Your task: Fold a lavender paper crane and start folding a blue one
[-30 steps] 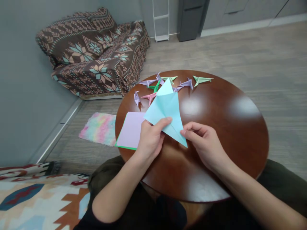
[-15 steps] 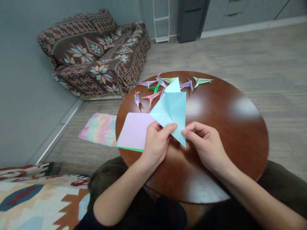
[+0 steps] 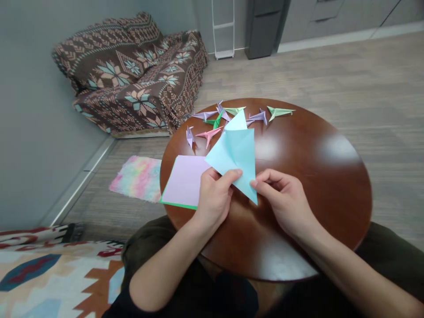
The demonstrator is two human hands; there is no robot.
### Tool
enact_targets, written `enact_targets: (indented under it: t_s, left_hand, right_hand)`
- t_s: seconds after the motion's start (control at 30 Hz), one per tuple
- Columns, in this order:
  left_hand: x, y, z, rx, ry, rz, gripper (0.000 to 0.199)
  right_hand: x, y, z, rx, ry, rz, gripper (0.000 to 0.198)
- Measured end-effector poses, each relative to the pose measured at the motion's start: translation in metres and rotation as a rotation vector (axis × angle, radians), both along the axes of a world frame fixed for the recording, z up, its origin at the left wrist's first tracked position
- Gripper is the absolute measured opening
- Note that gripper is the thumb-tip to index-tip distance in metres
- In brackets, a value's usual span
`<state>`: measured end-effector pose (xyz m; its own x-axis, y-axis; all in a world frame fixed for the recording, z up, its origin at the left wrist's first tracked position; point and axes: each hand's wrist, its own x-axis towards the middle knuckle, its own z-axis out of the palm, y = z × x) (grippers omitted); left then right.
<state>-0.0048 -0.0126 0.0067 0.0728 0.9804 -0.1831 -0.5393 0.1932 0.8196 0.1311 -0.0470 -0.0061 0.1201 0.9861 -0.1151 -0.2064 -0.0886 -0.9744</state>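
Observation:
A light blue sheet of origami paper [image 3: 236,152], partly folded with a flap pointing away from me, is held above the round table. My left hand [image 3: 217,192] grips its lower left edge, thumb on top and the other fingers underneath. At its lower right edge, my right hand [image 3: 283,192] pinches the paper between thumb and forefinger. Left of my left hand lies a stack of square paper [image 3: 182,179], lilac on top with green showing below. Beyond the blue sheet are several folded paper cranes, among them a pink one [image 3: 208,134] and a green one [image 3: 217,121].
The round brown table [image 3: 314,176] has a glossy top. Behind it on the left stands a sofa [image 3: 132,84] under a patterned throw. A pastel fluffy mat [image 3: 137,179] lies on the floor. A white rack [image 3: 224,54] and a dark cabinet [image 3: 263,35] stand at the back.
The blue paper has tilted slightly, its upper part shifting a little to the left. Both hands keep their hold on it in nearly the same place.

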Motion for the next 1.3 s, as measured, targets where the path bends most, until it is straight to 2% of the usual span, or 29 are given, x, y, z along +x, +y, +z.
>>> enact_targets:
  t_s: [0.27,0.47,0.67,0.7,0.77,0.83,0.87,0.93,0.97,1.03,1.17,1.3]
  left_hand:
    - [0.0,-0.003,-0.002,-0.055,0.023,-0.18,0.017]
    - [0.001,-0.001,-0.002,-0.015,0.016,-0.083,0.021]
    - [-0.004,0.002,-0.013,0.075,0.184,-0.192,0.023]
    - [-0.005,0.003,-0.014,0.123,0.212,-0.161,0.025]
    - [-0.01,0.006,-0.013,0.29,0.334,-0.002,0.036]
    - [-0.016,0.007,-0.009,0.511,0.614,0.267,0.054]
    - [-0.019,0.006,-0.007,0.618,0.777,0.348,0.058]
    - [-0.022,0.005,-0.001,0.838,0.984,0.443,0.046]
    - [-0.023,0.003,0.001,0.907,1.025,0.431,0.034]
    - [-0.022,0.002,0.003,0.958,1.021,0.335,0.023]
    - [-0.018,0.001,-0.001,0.911,0.957,0.113,0.024]
    - [-0.016,0.001,-0.004,0.941,0.943,-0.01,0.029]
  right_hand:
    - [0.002,0.002,-0.004,0.029,0.027,-0.026,0.018]
    - [0.002,0.002,-0.002,0.048,-0.022,0.081,0.023]
    - [0.007,0.005,-0.006,0.066,0.079,-0.016,0.018]
    - [0.008,0.006,-0.007,0.068,0.085,-0.026,0.018]
    - [0.01,0.007,-0.01,0.078,0.088,-0.056,0.017]
    - [0.011,0.008,-0.012,0.085,0.099,-0.093,0.017]
    - [0.011,0.008,-0.012,0.085,0.111,-0.102,0.017]
    - [0.01,0.009,-0.012,0.088,0.142,-0.099,0.018]
    - [0.009,0.009,-0.011,0.095,0.155,-0.092,0.018]
    - [0.008,0.009,-0.01,0.111,0.173,-0.075,0.017]
    - [0.008,0.008,-0.007,0.128,0.194,-0.063,0.015]
    - [0.007,0.007,-0.006,0.122,0.226,-0.033,0.016]
